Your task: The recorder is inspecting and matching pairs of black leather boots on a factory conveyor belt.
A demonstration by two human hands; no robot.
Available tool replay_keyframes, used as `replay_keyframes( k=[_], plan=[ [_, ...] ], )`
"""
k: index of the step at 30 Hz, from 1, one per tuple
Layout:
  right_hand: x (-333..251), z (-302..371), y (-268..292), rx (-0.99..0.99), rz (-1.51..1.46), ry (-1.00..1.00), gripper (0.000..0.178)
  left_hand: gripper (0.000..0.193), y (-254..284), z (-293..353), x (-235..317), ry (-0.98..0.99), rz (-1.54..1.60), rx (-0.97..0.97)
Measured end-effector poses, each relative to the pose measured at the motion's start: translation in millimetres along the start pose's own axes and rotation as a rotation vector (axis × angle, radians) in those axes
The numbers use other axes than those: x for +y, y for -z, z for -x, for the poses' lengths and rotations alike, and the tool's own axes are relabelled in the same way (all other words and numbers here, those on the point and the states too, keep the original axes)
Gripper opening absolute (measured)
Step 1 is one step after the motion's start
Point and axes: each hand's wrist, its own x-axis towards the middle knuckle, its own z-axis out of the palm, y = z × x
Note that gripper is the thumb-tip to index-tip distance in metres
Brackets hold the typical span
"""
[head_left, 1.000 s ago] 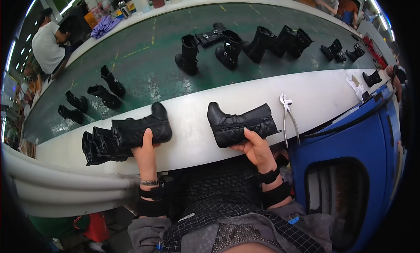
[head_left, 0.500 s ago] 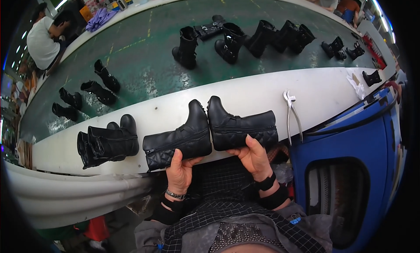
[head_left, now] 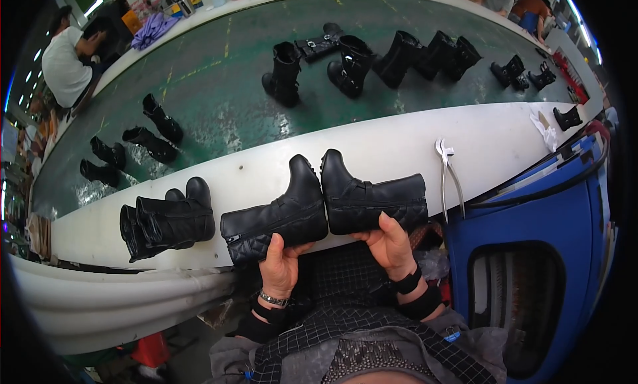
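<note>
At lower left of the frame, a cluster of black boots (head_left: 166, 221) is laid on the white surface (head_left: 505, 135). At centre, the left boot (head_left: 276, 214) is gripped from below by the left hand (head_left: 280, 264), sole to sole with the right boot (head_left: 375, 198), gripped by the right hand (head_left: 389, 244). Just right, pliers (head_left: 448, 178) are seen lying on the surface.

Black boots (head_left: 325, 208), green belt (head_left: 226, 85), blue bin (head_left: 531, 251)
</note>
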Motion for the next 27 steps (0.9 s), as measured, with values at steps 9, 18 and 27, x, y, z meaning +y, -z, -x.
replay_keyframes(
  k=[9,18,27],
  plan=[
    [-5,1,-1,0.030,-0.059,0.001,0.038,0.041,-5,0,-4,-0.027,-0.035,-0.004],
    [-7,1,3,0.010,-0.060,-0.002,0.038,0.042,-5,0,-8,-0.017,-0.020,-0.032],
    [-10,1,8,-0.025,-0.057,-0.012,0.039,0.040,-3,0,-12,-0.010,0.032,-0.038]
  ],
)
